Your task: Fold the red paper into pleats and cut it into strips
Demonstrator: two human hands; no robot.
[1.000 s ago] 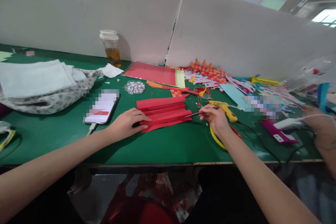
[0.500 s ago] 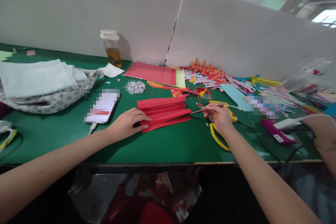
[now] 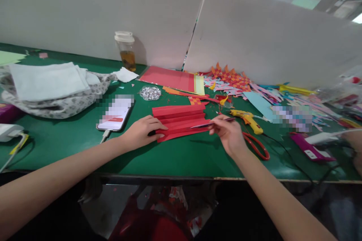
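A sheet of red paper (image 3: pixel 181 112), creased into pleats, lies on the green table (image 3: pixel 175 162). At its left end my left hand (image 3: pixel 149 129) is closed, thumb and fingers gripping the edge. My right hand (image 3: pixel 226 130) pinches a slim, dark, pointed tool (image 3: pixel 201 125) whose exact kind I cannot make out. Its tip points left, over the lower pleats. Just right of that hand lies a yellow glue gun (image 3: pixel 249 119). A red looped handle (image 3: pixel 261 150), seemingly of scissors, shows partly behind my right wrist.
On the left are a phone (image 3: pixel 114 115) on a cable and a patterned cloth bundle (image 3: pixel 56 107). Behind stand a lidded cup (image 3: pixel 127 54), silvery small pieces (image 3: pixel 150 93) and red sheets (image 3: pixel 169 77). Paper strips (image 3: pixel 266 94) and a purple power strip (image 3: pixel 308 148) lie right, near another person's arm (image 3: pixel 355 147).
My right hand has moved left, bringing the pointed tool from the paper's right edge to over its pleats. My left hand still grips the paper's left end. The view has shifted slightly.
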